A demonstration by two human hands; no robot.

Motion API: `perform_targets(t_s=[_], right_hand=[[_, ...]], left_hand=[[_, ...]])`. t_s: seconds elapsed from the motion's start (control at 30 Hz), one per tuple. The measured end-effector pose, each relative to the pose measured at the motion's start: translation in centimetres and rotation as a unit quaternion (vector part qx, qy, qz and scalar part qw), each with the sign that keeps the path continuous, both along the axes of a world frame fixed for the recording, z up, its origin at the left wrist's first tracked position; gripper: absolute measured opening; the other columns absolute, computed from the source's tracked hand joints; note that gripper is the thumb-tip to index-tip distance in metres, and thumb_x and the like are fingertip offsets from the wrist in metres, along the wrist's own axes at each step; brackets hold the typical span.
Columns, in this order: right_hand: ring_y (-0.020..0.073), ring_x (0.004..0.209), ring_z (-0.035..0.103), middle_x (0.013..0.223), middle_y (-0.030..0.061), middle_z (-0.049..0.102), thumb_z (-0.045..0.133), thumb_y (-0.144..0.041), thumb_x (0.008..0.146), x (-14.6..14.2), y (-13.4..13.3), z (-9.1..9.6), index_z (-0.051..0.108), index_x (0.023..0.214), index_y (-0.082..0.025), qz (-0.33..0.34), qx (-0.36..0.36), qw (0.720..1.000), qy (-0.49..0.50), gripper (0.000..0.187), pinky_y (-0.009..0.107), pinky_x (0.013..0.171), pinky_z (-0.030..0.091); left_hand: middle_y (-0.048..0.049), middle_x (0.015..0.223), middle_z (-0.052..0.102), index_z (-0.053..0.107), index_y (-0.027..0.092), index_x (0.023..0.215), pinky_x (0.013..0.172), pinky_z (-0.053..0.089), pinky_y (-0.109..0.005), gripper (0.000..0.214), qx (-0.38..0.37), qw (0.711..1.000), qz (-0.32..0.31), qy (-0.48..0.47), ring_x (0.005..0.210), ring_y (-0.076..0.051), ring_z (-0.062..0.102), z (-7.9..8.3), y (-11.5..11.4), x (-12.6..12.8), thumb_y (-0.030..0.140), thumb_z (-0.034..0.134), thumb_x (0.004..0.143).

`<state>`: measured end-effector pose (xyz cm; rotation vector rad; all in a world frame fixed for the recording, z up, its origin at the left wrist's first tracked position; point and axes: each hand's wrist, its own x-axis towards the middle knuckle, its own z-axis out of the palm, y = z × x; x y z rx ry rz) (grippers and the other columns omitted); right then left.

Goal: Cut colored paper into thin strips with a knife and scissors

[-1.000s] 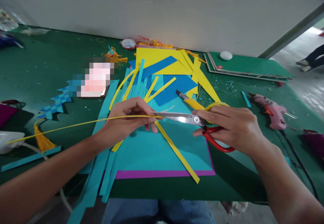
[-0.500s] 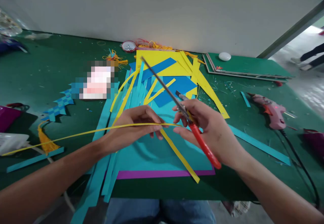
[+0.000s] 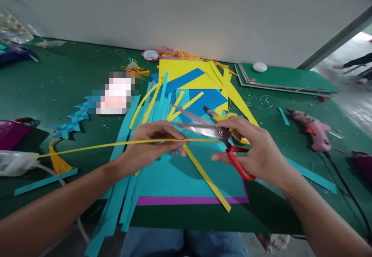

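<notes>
My left hand (image 3: 159, 139) pinches a long thin yellow paper strip (image 3: 87, 148) between thumb and fingers. The strip stretches left over my forearm, and its short right end reaches toward the scissors. My right hand (image 3: 247, 144) grips red-handled scissors (image 3: 221, 133), whose blades are parted and point left, just above my left fingers. Below both hands lies a turquoise sheet (image 3: 174, 183) with a purple sheet (image 3: 197, 200) showing along its edge. Another yellow strip (image 3: 207, 177) slants across the turquoise sheet. Behind the scissors, a yellow-handled cutter (image 3: 232, 117) is partly covered by my right hand.
Turquoise strips (image 3: 116, 187) lie to the left and overhang the front edge. A woven blue ornament (image 3: 72, 121) with an orange tassel (image 3: 59, 158) is farther left. At right sits a pink glue gun (image 3: 314, 129) with a black cord. Yellow sheets (image 3: 180, 67) lie at the back.
The scissors have swung from pointing up and away to pointing left, and their blades have parted. My right hand has turned and shifted slightly right. My left hand still pinches the strip.
</notes>
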<state>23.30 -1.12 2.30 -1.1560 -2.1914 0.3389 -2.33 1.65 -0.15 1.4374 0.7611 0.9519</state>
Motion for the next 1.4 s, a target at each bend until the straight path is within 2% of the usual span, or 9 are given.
perform_targets(t_s=[0.1, 0.3, 0.47, 0.63, 0.9, 1.17, 1.4], right_hand=[[0.0242, 0.089, 0.059, 0.093, 0.0090, 0.062, 0.076, -0.052, 0.075, 1.7, 0.7, 0.2, 0.060, 0.109, -0.019, 0.022, 0.070, 0.993, -0.090, 0.050, 0.038, 0.079, 0.051], [0.0264, 0.085, 0.061, 0.093, 0.0103, 0.065, 0.071, -0.052, 0.079, 3.6, 1.2, 0.2, 0.061, 0.111, -0.020, 0.041, 0.105, 0.980, -0.163, 0.046, 0.040, 0.077, 0.051], [0.0250, 0.085, 0.062, 0.092, 0.0102, 0.065, 0.070, -0.051, 0.080, 3.5, 1.0, 0.1, 0.062, 0.111, -0.017, 0.058, 0.115, 0.975, -0.180, 0.046, 0.038, 0.076, 0.051], [0.0239, 0.083, 0.062, 0.089, 0.0098, 0.065, 0.069, -0.049, 0.081, 3.3, 0.9, 0.1, 0.063, 0.111, -0.015, 0.058, 0.124, 0.972, -0.189, 0.046, 0.036, 0.072, 0.050], [0.0228, 0.081, 0.063, 0.086, 0.0091, 0.066, 0.068, -0.045, 0.084, 3.0, 0.7, 0.2, 0.065, 0.108, -0.014, 0.046, 0.141, 0.968, -0.203, 0.040, 0.034, 0.070, 0.050], [0.0208, 0.076, 0.064, 0.084, 0.0078, 0.066, 0.067, -0.049, 0.084, 3.0, 0.6, 0.1, 0.065, 0.105, -0.014, 0.039, 0.151, 0.966, -0.206, 0.042, 0.032, 0.066, 0.049], [0.0204, 0.075, 0.064, 0.084, 0.0072, 0.067, 0.066, -0.050, 0.085, 3.0, 0.6, 0.1, 0.065, 0.106, -0.014, 0.038, 0.156, 0.965, -0.209, 0.042, 0.032, 0.068, 0.051]], left_hand=[[-0.0027, 0.069, 0.076, 0.071, 0.020, 0.077, 0.054, 0.057, -0.021, 0.008, 0.002, 1.000, 0.016, -0.020, 0.059, -0.015, 0.072, 0.0, 0.1, 0.1, 0.017, 0.077, 0.080], [-0.0041, 0.077, 0.077, 0.072, 0.020, 0.078, 0.057, 0.061, -0.024, 0.008, -0.019, 0.999, 0.017, -0.028, 0.064, -0.017, 0.074, -0.2, 0.2, 0.0, 0.020, 0.080, 0.077], [-0.0042, 0.083, 0.078, 0.071, 0.020, 0.078, 0.056, 0.061, -0.023, 0.009, -0.021, 0.999, 0.027, -0.026, 0.064, -0.017, 0.074, -0.5, 0.2, -0.1, 0.019, 0.080, 0.077], [-0.0035, 0.080, 0.077, 0.071, 0.020, 0.077, 0.055, 0.059, -0.022, 0.012, -0.023, 0.998, 0.057, 0.010, 0.064, -0.017, 0.074, -0.4, 0.1, 0.0, 0.025, 0.081, 0.077], [-0.0029, 0.081, 0.078, 0.069, 0.019, 0.075, 0.054, 0.058, -0.021, 0.012, -0.058, 0.998, 0.031, -0.024, 0.060, -0.015, 0.073, -0.5, 0.1, 0.1, 0.019, 0.080, 0.077], [0.0008, 0.077, 0.078, 0.070, 0.021, 0.076, 0.055, 0.057, -0.018, 0.012, -0.070, 0.995, 0.004, -0.064, 0.061, -0.012, 0.072, -0.7, 0.3, 0.0, 0.011, 0.077, 0.079], [-0.0015, 0.078, 0.078, 0.069, 0.020, 0.076, 0.055, 0.057, -0.021, 0.009, -0.067, 0.997, 0.013, -0.046, 0.061, -0.014, 0.073, -0.6, 0.3, -0.1, 0.019, 0.078, 0.080]])
